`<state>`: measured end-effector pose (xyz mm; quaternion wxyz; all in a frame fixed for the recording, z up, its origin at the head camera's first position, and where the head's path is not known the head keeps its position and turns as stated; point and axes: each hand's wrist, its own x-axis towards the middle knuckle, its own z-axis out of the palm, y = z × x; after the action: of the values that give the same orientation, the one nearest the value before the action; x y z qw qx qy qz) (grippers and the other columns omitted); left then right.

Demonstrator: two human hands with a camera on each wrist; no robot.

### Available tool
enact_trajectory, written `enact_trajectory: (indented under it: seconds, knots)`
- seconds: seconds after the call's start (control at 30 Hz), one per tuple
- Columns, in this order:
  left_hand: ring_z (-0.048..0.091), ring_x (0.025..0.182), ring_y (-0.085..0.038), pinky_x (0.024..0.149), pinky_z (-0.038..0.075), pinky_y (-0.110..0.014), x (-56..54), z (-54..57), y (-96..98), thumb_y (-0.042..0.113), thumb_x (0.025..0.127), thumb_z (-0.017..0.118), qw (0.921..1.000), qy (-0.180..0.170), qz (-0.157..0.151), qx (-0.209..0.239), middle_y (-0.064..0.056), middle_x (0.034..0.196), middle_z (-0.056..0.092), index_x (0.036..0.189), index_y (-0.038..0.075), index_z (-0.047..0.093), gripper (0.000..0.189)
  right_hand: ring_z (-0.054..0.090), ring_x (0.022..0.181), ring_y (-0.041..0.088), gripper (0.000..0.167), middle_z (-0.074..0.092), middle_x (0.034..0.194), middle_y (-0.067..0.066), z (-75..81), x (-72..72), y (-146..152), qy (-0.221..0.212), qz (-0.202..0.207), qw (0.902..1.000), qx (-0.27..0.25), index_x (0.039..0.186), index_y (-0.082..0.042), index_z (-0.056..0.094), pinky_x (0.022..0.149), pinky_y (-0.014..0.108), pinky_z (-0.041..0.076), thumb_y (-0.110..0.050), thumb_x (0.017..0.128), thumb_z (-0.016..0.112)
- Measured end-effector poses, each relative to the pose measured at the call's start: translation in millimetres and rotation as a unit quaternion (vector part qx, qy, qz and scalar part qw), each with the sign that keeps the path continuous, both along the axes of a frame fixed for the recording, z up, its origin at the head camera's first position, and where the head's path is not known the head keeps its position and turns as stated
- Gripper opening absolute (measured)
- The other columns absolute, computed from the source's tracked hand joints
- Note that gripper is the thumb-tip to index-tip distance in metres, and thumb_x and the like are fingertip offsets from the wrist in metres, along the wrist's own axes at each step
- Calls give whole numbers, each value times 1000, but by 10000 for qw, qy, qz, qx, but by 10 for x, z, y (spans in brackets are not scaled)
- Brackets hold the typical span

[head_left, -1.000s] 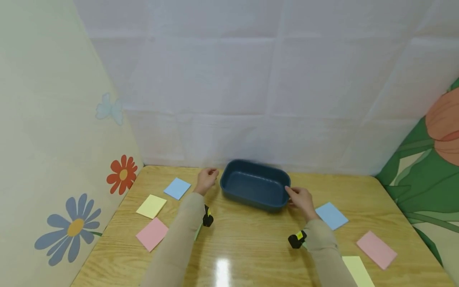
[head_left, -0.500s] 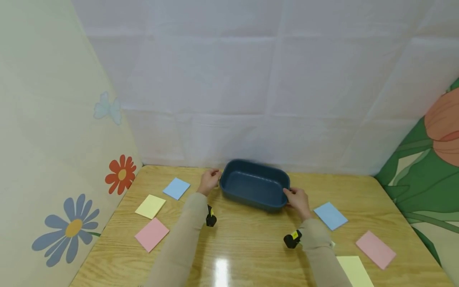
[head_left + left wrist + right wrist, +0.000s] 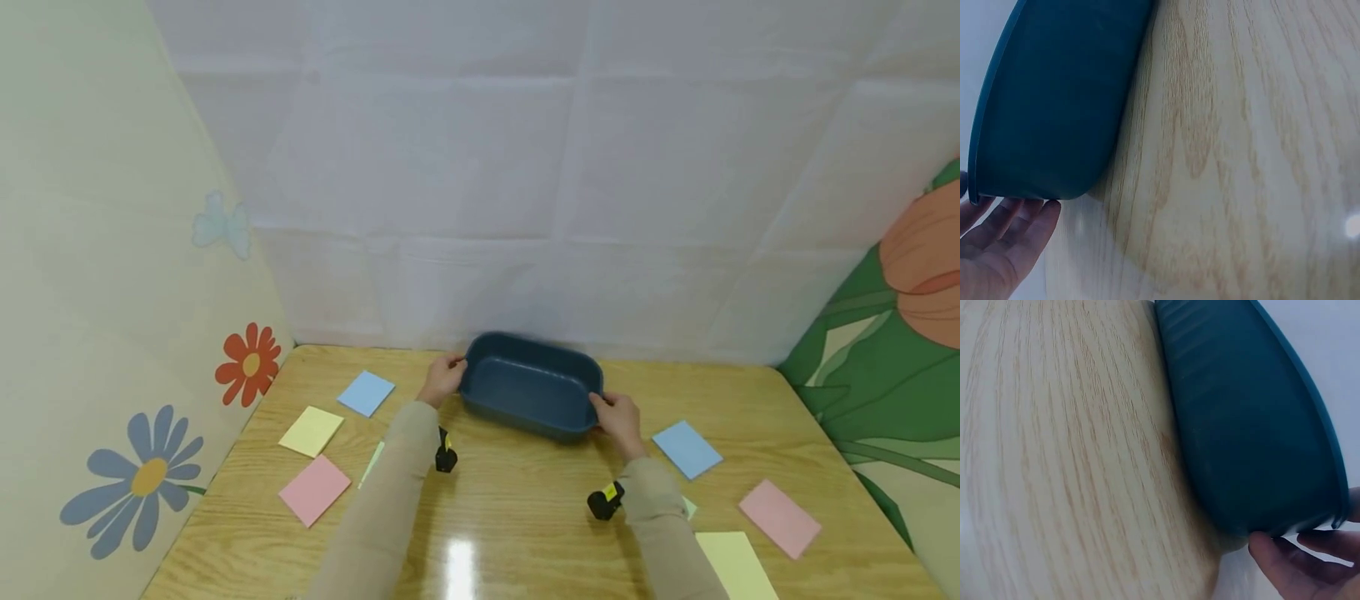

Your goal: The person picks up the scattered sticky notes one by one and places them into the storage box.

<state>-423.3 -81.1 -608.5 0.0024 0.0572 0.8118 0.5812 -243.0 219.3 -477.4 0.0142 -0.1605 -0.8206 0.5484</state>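
Note:
A dark blue rectangular plastic basin (image 3: 528, 387) with rounded corners stands slightly askew at the back of the wooden table. It looks teal in both wrist views. At its left end, my left hand (image 3: 441, 379) holds the rim; in the left wrist view its fingers (image 3: 1032, 228) lie against the outer wall below the lip, and a bit of thumb shows at the frame's edge. My right hand (image 3: 618, 421) grips the right end, thumb over the rim. Seen from the right wrist, fingertips (image 3: 1263, 547) press the outside wall under the lip.
On the table (image 3: 525, 533), left, lie a blue note (image 3: 366, 393), a yellow note (image 3: 311, 432) and a pink note (image 3: 315, 491). Right of the basin are another blue note (image 3: 687, 450), pink note (image 3: 780, 518) and yellow note (image 3: 737, 567). A white cloth (image 3: 450, 167) hangs behind.
My left hand has moved right, from beside the basin to its rim, and now holds it. The right hand has shifted slightly left on its end. The basin stays nearly in place.

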Motion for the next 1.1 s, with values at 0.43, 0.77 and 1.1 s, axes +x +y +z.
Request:
enact_trajectory:
  seconds: [0.43, 0.77, 1.1]
  knots:
    - [58, 74, -21, 57, 50, -34, 100, 104, -44, 27, 94, 51, 9994, 262, -216, -42, -9, 100, 64, 117, 4, 61, 33, 58, 56, 13, 34, 58, 94, 30, -10, -20, -8, 194, -93, 9997, 94, 109, 14, 58, 52, 30, 53, -15, 93, 47]
    - [58, 87, -18, 72, 48, -29, 20, -95, -68, 24, 93, 53, 9969, 691, -114, -352, -8, 97, 65, 107, 2, 66, 29, 58, 61, 16, 34, 59, 90, 27, -22, -15, -26, 288, -49, 9972, 685, 108, 12, 59, 52, 28, 52, -15, 93, 44]
    - [58, 87, -15, 71, 47, -24, 162, -95, -83, 23, 92, 54, 9953, 937, -9, -237, -7, 97, 65, 105, 2, 67, 28, 57, 60, 18, 32, 61, 82, 23, -61, -17, -27, 395, -19, 9926, 1145, 104, 11, 61, 49, 26, 49, -14, 94, 45]
